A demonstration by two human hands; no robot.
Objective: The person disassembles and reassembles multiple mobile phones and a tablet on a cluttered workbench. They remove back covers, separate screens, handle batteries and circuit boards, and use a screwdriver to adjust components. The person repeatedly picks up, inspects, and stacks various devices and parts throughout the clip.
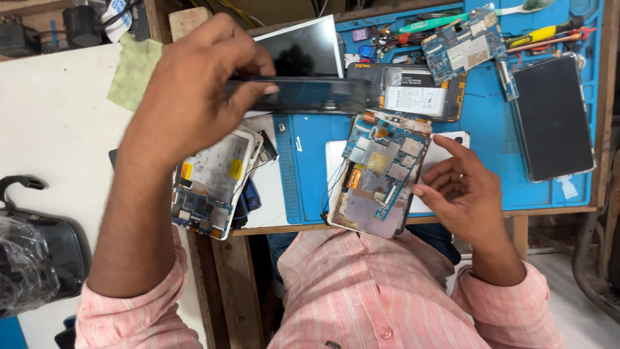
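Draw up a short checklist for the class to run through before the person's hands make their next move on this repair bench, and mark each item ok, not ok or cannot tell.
1. Left hand grips the dark panel firmly: ok, fingers wrap its end.
2. Right hand steadies the opened tablet: ok, fingertips touch its edge.
3. Tablet fully supported: not ok, its lower end overhangs the bench edge.
4. Blue mat has bare space: ok, between tablet and black phone.
5. Tablet wires unstrained: cannot tell.
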